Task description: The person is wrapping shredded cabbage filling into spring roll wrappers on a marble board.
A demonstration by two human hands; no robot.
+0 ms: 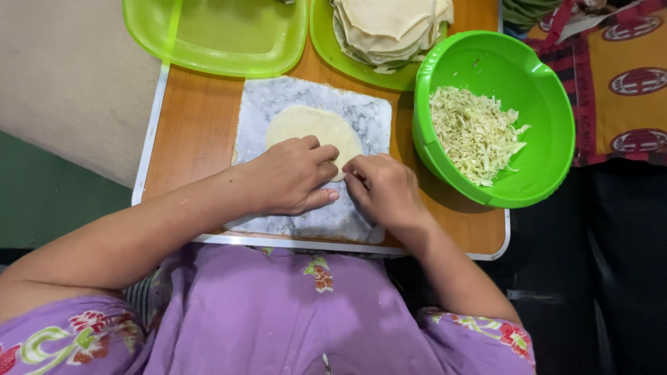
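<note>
Small wooden folding table with a metal rim (201, 125), grey-white marble slab (361, 114) on it. Left hand (292, 177) fingers curled narrow, tips pressing the near edge of the pale round dough wrapper (309, 125); right hand (385, 187) fingers bent narrow, pinching the same near edge just beside the left fingertips. Whether the edge is folded up under the fingers, cannot tell. Wrapper lies flat on the slab's middle, near part hidden by both hands.

Handling, judged: thin, soft, limp, light, likely tears if pulled hard; may stick to the marble. Best hold is the rim, lifted with fingertips.

Look: cream-coloured, smooth, matte, roughly circular.

Outward: bright green round plastic bowl (542, 90) with shredded pale cabbage (472, 132) at right; stack of same wrappers (389, 28) on a lime-green plastic tray (323, 42) behind; second lime-green tray (215, 35) far left.
</note>
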